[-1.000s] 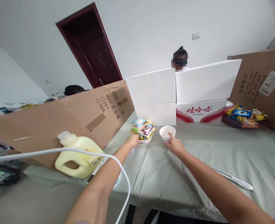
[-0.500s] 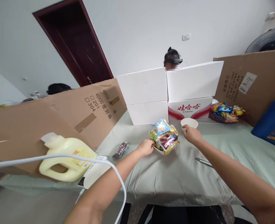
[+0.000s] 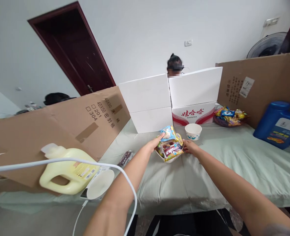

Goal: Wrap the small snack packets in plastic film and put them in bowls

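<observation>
A white bowl (image 3: 171, 160) heaped with wrapped snacks stands on the cloth-covered table in front of me. My left hand (image 3: 155, 143) grips its left side, the thumb lying against a blue snack packet (image 3: 168, 133) on top. On the opposite side my right hand (image 3: 190, 147) holds the bowl's right edge with closed fingers, partly hidden by the packets. Just beyond my right hand a white paper bowl (image 3: 193, 133) with a blue floral pattern stands upright, untouched. A dark wrapped snack (image 3: 125, 158) lies left of my left forearm, which covers part of it.
White boxes (image 3: 147, 98) are stacked at the back, a person behind them. Cardboard walls (image 3: 81, 121) flank the table. A yellow jug (image 3: 68, 167), another white bowl (image 3: 100, 184) and a cable (image 3: 86, 161) are at left; a snack basket (image 3: 230, 122) and blue jug (image 3: 280, 124) at right.
My right hand has let go of the paper bowl and moved left to the snack bowl. My left hand has shifted up its side, the thumb now on the blue packet. The view has shifted slightly.
</observation>
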`<action>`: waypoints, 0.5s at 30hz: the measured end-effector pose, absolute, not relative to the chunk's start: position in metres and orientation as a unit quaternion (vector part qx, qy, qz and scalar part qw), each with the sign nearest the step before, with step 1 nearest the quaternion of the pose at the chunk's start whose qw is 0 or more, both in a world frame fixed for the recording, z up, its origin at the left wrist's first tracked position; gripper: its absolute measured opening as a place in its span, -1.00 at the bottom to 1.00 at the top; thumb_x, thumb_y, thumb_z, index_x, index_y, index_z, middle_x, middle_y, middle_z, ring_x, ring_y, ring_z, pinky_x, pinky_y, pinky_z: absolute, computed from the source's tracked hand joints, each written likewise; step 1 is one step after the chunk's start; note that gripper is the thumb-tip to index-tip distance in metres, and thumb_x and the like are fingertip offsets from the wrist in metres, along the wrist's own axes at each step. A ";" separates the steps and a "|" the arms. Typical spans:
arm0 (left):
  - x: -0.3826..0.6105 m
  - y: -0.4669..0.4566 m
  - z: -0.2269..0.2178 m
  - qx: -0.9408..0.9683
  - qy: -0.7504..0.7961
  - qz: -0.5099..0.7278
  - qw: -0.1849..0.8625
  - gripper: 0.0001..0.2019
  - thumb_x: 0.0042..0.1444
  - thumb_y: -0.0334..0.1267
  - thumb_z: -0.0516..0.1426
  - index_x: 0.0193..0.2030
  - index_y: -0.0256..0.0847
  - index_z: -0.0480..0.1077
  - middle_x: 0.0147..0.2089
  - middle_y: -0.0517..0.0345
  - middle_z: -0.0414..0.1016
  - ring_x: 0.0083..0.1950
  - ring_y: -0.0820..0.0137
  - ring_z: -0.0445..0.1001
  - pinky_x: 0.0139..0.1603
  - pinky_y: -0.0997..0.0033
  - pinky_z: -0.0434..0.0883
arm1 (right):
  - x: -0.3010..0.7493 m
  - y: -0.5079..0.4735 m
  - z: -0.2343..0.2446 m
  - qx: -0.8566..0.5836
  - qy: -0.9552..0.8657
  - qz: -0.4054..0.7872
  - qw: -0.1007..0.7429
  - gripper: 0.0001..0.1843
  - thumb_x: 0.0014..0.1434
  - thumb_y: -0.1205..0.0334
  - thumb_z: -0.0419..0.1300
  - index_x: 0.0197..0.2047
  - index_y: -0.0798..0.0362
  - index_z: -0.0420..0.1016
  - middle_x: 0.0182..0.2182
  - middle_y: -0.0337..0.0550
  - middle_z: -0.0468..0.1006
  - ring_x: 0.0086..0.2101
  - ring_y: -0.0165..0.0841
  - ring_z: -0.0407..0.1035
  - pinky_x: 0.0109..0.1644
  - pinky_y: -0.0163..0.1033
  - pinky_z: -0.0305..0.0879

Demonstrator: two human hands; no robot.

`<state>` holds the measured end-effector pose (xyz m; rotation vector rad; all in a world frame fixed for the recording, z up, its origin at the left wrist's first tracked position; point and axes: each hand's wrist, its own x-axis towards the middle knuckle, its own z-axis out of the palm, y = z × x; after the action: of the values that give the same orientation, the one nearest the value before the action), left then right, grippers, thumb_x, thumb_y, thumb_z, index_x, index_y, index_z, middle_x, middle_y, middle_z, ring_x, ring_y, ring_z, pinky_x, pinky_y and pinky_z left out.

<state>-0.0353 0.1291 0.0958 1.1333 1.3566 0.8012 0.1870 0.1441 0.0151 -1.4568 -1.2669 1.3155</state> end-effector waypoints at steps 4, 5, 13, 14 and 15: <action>-0.027 0.130 0.096 0.462 0.551 0.350 0.601 -0.44 -0.04 0.23 0.23 -0.10 -0.23 0.49 -0.12 -0.05 0.63 -0.07 0.16 0.58 -0.06 0.24 0.49 | 0.185 0.139 0.017 -0.545 -0.459 0.583 0.391 -0.66 0.22 -0.04 0.07 -0.28 0.07 0.45 -0.40 -0.14 0.53 -0.44 -0.42 0.36 -0.40 -0.37 0.29; -0.026 0.129 0.096 0.451 0.539 0.361 0.613 -0.44 -0.04 0.21 0.25 -0.08 -0.23 0.48 -0.10 -0.06 0.62 -0.06 0.16 0.58 -0.04 0.23 0.50 | 0.184 0.136 0.018 -0.537 -0.450 0.594 0.395 -0.68 0.23 -0.03 0.07 -0.27 0.06 0.44 -0.40 -0.15 0.52 -0.43 -0.42 0.36 -0.39 -0.37 0.30; -0.023 0.109 0.083 0.333 0.424 0.449 0.713 -0.40 -0.02 0.19 0.25 -0.02 -0.28 0.45 -0.13 -0.09 0.62 -0.08 0.12 0.59 0.11 0.07 0.44 | 0.175 0.100 0.031 -0.462 -0.391 0.671 0.428 -0.64 0.23 -0.18 0.03 -0.06 -0.14 0.23 -0.07 -0.19 0.49 -0.27 -0.32 0.46 -0.28 -0.21 0.41; -0.024 0.107 0.081 0.328 0.404 0.452 0.724 -0.38 -0.02 0.20 0.24 0.00 -0.29 0.44 -0.12 -0.10 0.62 -0.06 0.11 0.58 0.14 0.06 0.42 | 0.174 0.098 0.034 -0.450 -0.385 0.680 0.432 -0.62 0.21 -0.21 0.05 -0.05 -0.15 0.23 -0.03 -0.20 0.48 -0.25 -0.30 0.46 -0.28 -0.19 0.41; -0.025 0.105 0.079 0.326 0.386 0.455 0.733 -0.37 -0.01 0.21 0.23 0.01 -0.30 0.44 -0.10 -0.12 0.61 -0.03 0.10 0.58 0.17 0.05 0.40 | 0.173 0.096 0.037 -0.432 -0.384 0.687 0.440 -0.61 0.20 -0.21 0.07 -0.04 -0.16 0.23 -0.01 -0.20 0.48 -0.22 -0.29 0.46 -0.28 -0.20 0.41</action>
<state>-0.0249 0.1052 0.0795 0.7179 0.8499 1.0003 0.1730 0.0960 0.0372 -1.0737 -0.9547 1.7070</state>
